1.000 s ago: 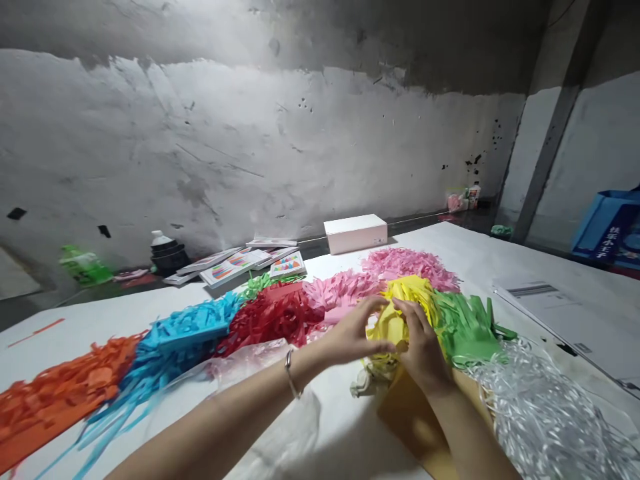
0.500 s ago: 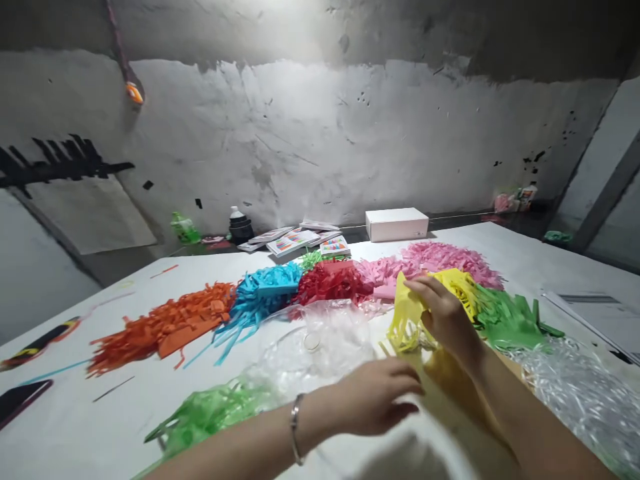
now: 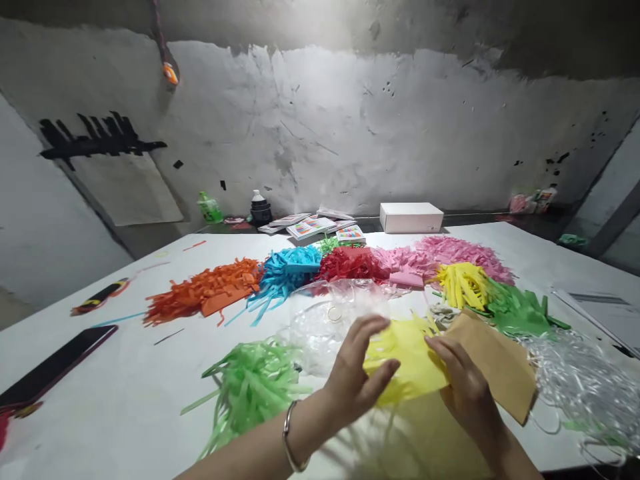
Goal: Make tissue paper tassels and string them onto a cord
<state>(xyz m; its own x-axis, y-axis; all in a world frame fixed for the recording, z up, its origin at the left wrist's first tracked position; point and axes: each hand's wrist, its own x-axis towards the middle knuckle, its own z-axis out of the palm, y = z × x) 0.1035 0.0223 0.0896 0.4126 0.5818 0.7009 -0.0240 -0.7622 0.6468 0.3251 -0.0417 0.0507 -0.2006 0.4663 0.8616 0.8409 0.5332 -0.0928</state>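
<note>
My left hand (image 3: pixel 356 373) and my right hand (image 3: pixel 463 383) together hold a fringed yellow paper sheet (image 3: pixel 407 357) just above the white table (image 3: pixel 125 393), one hand at each side of it. A silver bracelet circles my left wrist. A brown paper envelope (image 3: pixel 495 363) lies under and beside my right hand. A light green pile of shredded paper (image 3: pixel 253 387) sits to the left of my left hand. Crumpled clear plastic (image 3: pixel 325 320) lies just beyond my hands.
A row of shredded paper piles runs across the table: orange (image 3: pixel 205 293), blue (image 3: pixel 285 270), red (image 3: pixel 350 263), pink (image 3: pixel 450 252), yellow (image 3: pixel 463 283), dark green (image 3: pixel 517 310), clear strips (image 3: pixel 585 383). A white box (image 3: pixel 411 217) and colour-paper packs (image 3: pixel 313 227) sit at the far edge. A dark phone (image 3: pixel 53 367) lies left.
My right hand pulled a yellow sheet from the yellow pile toward me; my left hand came back to grip its other side. The view swung left and down.
</note>
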